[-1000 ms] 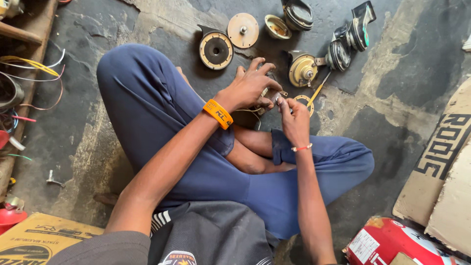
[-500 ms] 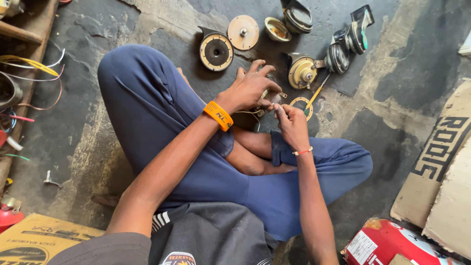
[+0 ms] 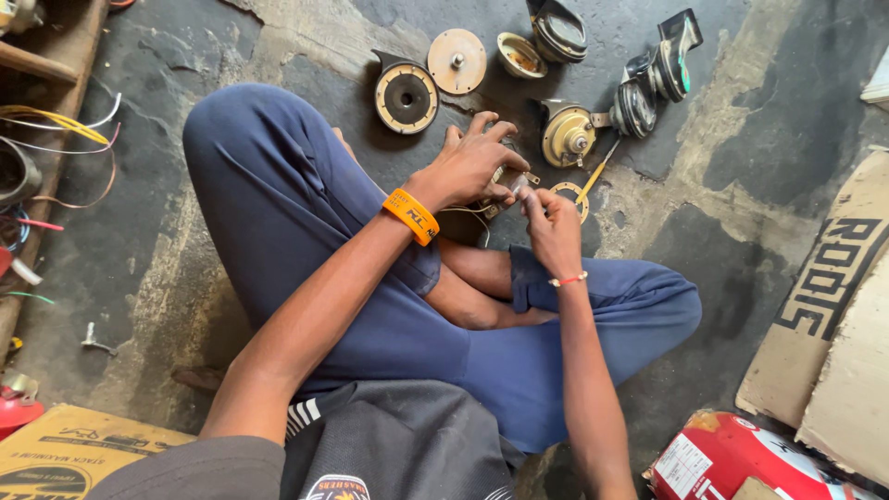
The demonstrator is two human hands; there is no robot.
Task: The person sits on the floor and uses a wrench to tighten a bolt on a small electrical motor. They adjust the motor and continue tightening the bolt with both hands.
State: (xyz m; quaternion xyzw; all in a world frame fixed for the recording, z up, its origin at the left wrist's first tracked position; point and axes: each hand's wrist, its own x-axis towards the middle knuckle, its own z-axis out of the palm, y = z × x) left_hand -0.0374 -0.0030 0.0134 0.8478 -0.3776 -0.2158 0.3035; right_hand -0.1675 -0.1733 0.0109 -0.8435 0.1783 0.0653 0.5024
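While both hands, left (image 3: 468,167) and right (image 3: 551,231), pinch it, the small metal part (image 3: 511,183) sits between them.

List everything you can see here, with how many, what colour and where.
round horn-like metal parts: about seven, black, tan and brass, on the floor ahead of the knees
screwdriver: one, yellow handle, beside the brass part
loose wires: several, yellow, white and red, far left
cardboard box: one, yellow-brown, bottom left
cardboard sheets: two, brown, right edge
red container: one, bottom right
small metal part: one, between both hands
wristband: one, orange, left wrist
left hand: on the small part
right hand: fingers pinching at it
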